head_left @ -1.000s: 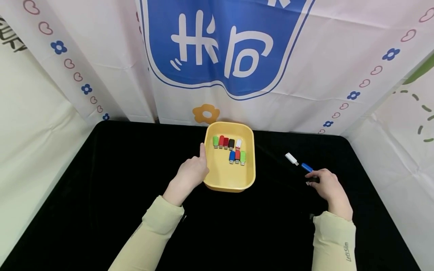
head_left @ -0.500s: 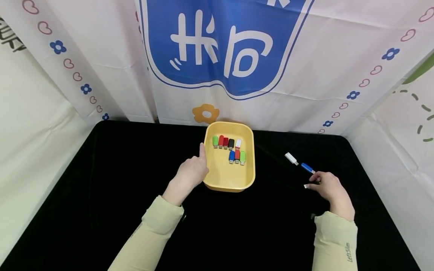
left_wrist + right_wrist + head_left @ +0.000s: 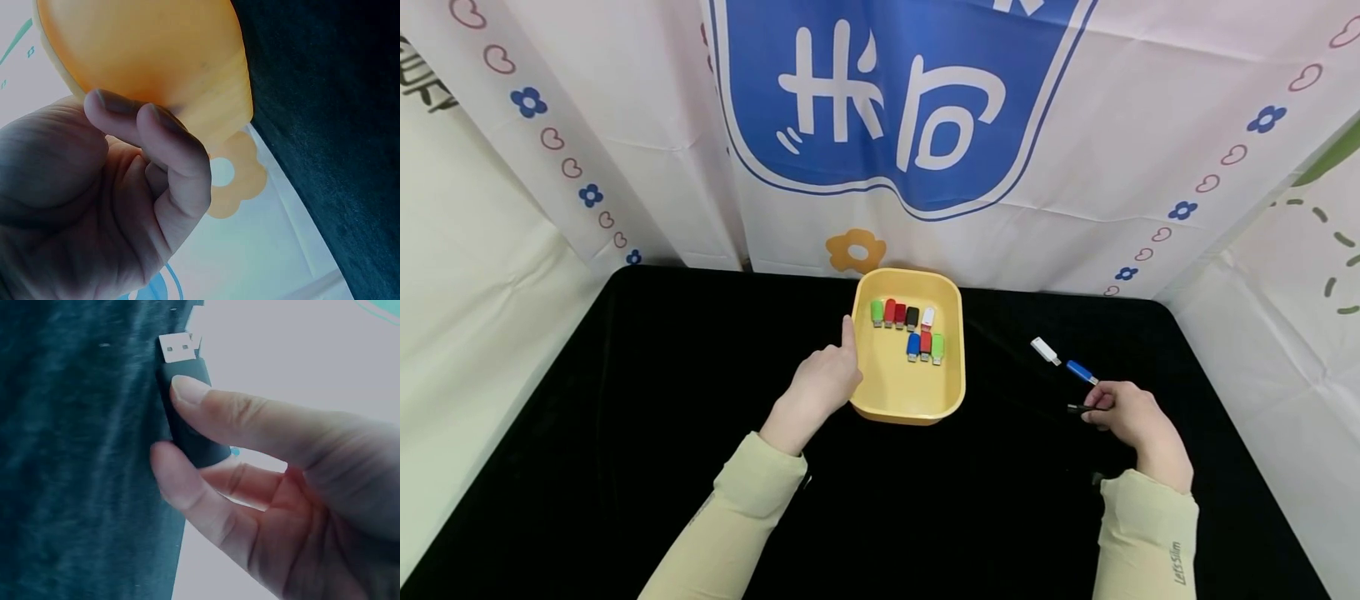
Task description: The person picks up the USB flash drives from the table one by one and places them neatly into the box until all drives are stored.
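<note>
Right hand [image 3: 1138, 417] is pinching a black USB stick [image 3: 187, 415] well right of the yellow tray [image 3: 902, 392]. Head view: it is now showing dark, against a pale end half a second ago, suggesting it is being turned within the grip. Left hand [image 3: 823, 379] is gripping the tray's side. Blue stick [image 3: 1080, 371] and white stick [image 3: 1043, 350] are lying beyond on the worktop [image 3: 962, 500].

The head view is bright, both wrist views bluish.

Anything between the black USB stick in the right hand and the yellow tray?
Nothing visible blocks the path from the black USB stick to the yellow tray; the white stick and blue stick lie farther back.
</note>
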The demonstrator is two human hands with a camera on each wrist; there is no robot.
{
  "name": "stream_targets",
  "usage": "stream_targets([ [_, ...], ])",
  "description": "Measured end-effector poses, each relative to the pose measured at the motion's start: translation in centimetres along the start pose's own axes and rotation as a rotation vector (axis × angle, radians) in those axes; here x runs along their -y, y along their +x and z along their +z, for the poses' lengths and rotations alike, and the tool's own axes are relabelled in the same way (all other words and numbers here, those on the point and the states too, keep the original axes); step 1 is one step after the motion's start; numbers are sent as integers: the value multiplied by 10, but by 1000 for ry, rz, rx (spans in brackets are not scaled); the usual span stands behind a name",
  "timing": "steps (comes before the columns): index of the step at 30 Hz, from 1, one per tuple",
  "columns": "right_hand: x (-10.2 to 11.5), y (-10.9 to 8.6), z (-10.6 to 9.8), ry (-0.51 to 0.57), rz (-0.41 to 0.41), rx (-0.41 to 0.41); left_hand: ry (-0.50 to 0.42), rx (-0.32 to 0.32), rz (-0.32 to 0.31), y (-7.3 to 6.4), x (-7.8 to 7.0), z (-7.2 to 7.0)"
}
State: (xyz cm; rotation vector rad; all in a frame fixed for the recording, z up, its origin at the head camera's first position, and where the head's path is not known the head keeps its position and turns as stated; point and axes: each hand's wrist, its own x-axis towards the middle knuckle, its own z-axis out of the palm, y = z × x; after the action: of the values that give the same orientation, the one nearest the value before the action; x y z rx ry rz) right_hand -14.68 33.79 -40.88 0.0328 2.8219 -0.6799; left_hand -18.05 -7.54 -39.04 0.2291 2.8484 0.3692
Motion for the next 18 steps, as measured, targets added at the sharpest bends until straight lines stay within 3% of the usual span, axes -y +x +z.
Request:
stream_targets([
  [12, 28, -7, -12, -24, -103, -140, 5, -3, 0, -1, -1, -1],
  [18, 49, -6, -9, 40, -163, -239, -6, -9, 1, -1, -1, -1],
])
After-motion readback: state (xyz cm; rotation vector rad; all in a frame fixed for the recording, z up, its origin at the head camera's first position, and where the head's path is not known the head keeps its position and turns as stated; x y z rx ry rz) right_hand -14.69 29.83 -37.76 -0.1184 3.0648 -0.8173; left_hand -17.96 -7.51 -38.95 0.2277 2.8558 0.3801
